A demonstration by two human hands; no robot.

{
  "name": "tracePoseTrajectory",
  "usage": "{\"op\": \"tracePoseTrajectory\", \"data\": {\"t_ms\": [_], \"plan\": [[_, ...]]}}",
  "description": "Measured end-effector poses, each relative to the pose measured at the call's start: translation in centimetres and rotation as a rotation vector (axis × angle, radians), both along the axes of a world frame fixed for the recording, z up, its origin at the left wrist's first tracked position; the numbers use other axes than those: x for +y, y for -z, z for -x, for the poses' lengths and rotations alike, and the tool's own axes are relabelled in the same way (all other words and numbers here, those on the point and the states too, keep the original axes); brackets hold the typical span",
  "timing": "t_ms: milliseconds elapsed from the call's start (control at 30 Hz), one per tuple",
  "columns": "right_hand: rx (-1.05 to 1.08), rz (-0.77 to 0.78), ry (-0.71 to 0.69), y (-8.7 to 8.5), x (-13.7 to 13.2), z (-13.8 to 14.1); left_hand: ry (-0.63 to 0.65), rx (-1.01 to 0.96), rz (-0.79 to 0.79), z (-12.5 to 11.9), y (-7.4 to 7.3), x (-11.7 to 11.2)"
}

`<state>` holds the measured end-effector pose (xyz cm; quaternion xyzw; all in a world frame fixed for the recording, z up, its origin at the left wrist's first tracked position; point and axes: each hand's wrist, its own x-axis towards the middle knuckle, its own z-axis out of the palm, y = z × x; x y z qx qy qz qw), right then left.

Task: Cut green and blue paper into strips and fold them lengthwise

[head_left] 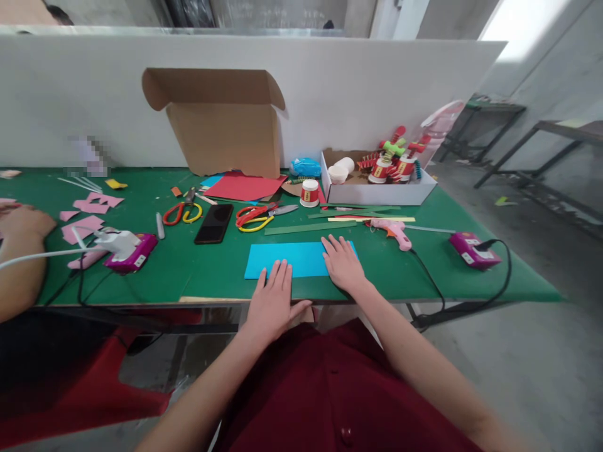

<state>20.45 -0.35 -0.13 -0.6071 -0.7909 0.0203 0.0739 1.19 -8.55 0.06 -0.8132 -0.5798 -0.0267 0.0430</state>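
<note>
A folded sheet of blue paper [301,257] lies lengthwise near the front edge of the green table [207,282]. My left hand [273,300] rests over its lower edge, fingers stretched out and fingertips on the paper. At the paper's right end, my right hand [343,262] lies flat with its fingers extended. Neither hand grips anything. Just beyond the paper are red-and-yellow scissors [257,216], green paper strips [311,227] and a pink glue gun [393,232].
Left of the paper lie a phone [214,223] and more scissors [183,212]. Behind stand a paper cup [309,193], a white box [381,193] of crafted cups and an open cardboard box [226,132]. Purple power sockets [475,250] trail cords. Another person's arm [21,251] is at far left.
</note>
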Motion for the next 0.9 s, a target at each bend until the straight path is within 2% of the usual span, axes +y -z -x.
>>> {"op": "tracePoseTrajectory", "data": {"t_ms": [200,567,667,767,833,900], "plan": [[-0.006,-0.072,0.029,1.0,0.2,-2.5,-0.010,0.018,-0.068,2.5,0.4,-0.7],[-0.079,-0.094,0.144,1.2,-0.5,-5.3,-0.086,0.069,-0.094,7.4,0.4,-2.3],[-0.080,-0.178,0.193,0.6,-0.7,-6.4,-0.095,0.074,-0.078,7.8,0.2,-2.3],[-0.005,-0.316,0.207,-0.9,-1.7,-4.8,-0.090,0.068,-0.077,7.7,0.1,-2.2],[0.054,-0.320,0.042,-1.7,-3.2,-1.7,-0.087,0.070,-0.091,7.7,0.2,-2.1],[0.103,-0.229,-0.251,-2.1,-4.8,2.2,-0.076,0.064,-0.114,7.7,0.4,-2.1]]}}
